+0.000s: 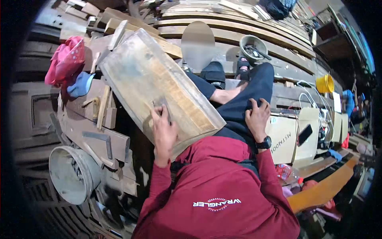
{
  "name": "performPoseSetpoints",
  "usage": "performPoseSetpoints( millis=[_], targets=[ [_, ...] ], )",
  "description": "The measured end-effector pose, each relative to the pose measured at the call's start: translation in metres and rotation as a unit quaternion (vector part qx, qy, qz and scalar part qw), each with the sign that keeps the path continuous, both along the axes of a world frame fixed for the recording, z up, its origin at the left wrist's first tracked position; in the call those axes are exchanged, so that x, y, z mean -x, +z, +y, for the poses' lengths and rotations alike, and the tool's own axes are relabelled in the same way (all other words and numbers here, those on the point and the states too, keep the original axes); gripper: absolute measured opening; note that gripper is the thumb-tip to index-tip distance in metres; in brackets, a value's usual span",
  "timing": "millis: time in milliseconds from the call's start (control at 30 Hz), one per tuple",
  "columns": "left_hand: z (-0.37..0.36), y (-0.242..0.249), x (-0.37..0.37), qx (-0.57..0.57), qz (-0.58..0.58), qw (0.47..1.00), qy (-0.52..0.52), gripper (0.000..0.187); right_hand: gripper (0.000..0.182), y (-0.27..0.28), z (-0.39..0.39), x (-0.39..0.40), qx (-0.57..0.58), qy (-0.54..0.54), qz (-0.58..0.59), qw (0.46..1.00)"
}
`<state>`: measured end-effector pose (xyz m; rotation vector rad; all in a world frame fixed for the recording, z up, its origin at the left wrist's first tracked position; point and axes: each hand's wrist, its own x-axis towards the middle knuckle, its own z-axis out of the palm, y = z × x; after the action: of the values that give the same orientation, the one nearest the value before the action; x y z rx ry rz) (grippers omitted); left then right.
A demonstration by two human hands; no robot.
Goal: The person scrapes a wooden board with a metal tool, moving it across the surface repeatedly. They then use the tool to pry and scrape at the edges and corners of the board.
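A wide wooden board lies slanted across my lap to the left, its face pale and dusty in places, with a browner strip along the right. My left hand presses down on it near the middle. Under and between its fingers is a small grey flat piece, possibly sandpaper; the fingers partly hide it. My right hand, with a black watch on the wrist, rests on my dark-trousered thigh, fingers loosely spread and holding nothing.
At left stand a pail, a metal square, a blue cap and a pink cloth. A bucket of tools is ahead on the slatted floor. Cardboard with a phone lies right, near a yellow pail.
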<state>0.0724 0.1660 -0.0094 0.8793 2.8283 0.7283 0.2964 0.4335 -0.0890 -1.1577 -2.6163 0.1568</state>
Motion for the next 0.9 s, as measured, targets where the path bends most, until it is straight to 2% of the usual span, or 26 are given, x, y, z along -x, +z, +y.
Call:
performPoseSetpoints(
  millis=[100, 200, 233, 333, 367, 433, 467, 500, 600, 700, 800, 833, 900],
  targets=[
    [0.012, -0.009, 0.059, -0.036, 0.056, 0.996, 0.062, 0.052, 0.043, -0.003, 0.002, -0.001, 0.008, 0.002, 0.002, 1.000],
    [0.024, 0.009, 0.079, 0.018, -0.033, 0.993, 0.111, 0.053, 0.044, -0.003, 0.002, -0.002, 0.012, 0.001, 0.008, 1.000],
    [0.026, 0.008, 0.071, 0.033, -0.003, 0.997, 0.075, 0.051, 0.043, -0.003, 0.002, -0.002, 0.016, -0.001, 0.008, 1.000],
    [0.027, 0.014, 0.008, 0.052, -0.099, 0.993, 0.035, 0.054, 0.043, -0.006, 0.003, -0.004, 0.018, -0.003, 0.014, 1.000],
    [0.023, 0.014, -0.010, 0.042, -0.085, 0.995, -0.006, 0.058, 0.043, -0.007, 0.004, -0.004, 0.015, -0.002, 0.015, 1.000],
    [0.016, -0.001, -0.030, 0.011, -0.046, 0.999, -0.010, 0.061, 0.043, -0.005, 0.002, 0.000, 0.021, -0.011, 0.010, 1.000],
    [0.014, -0.008, -0.033, -0.007, -0.025, 1.000, -0.012, 0.062, 0.043, -0.007, 0.003, -0.001, 0.021, -0.007, 0.007, 1.000],
    [0.013, -0.002, -0.025, -0.001, -0.070, 0.998, -0.003, 0.063, 0.043, -0.007, 0.002, 0.000, 0.022, -0.010, 0.003, 1.000],
    [0.027, 0.022, 0.016, 0.049, -0.136, 0.984, 0.099, 0.063, 0.043, -0.009, 0.004, 0.000, 0.014, -0.015, 0.003, 1.000],
    [0.029, -0.005, 0.063, -0.031, 0.025, 0.994, 0.105, 0.061, 0.043, -0.011, 0.005, -0.002, 0.013, -0.016, 0.009, 1.000],
    [0.028, -0.004, 0.056, -0.003, 0.022, 0.997, 0.071, 0.061, 0.043, -0.006, 0.006, -0.002, 0.031, -0.014, 0.015, 0.999],
    [0.025, -0.007, 0.040, 0.004, 0.055, 0.998, 0.038, 0.062, 0.043, -0.007, 0.006, -0.002, 0.027, -0.014, 0.018, 0.999],
    [0.023, 0.003, 0.003, 0.026, -0.044, 0.998, 0.027, 0.067, 0.042, -0.008, 0.006, -0.001, 0.023, -0.014, 0.019, 0.999]
  ],
)
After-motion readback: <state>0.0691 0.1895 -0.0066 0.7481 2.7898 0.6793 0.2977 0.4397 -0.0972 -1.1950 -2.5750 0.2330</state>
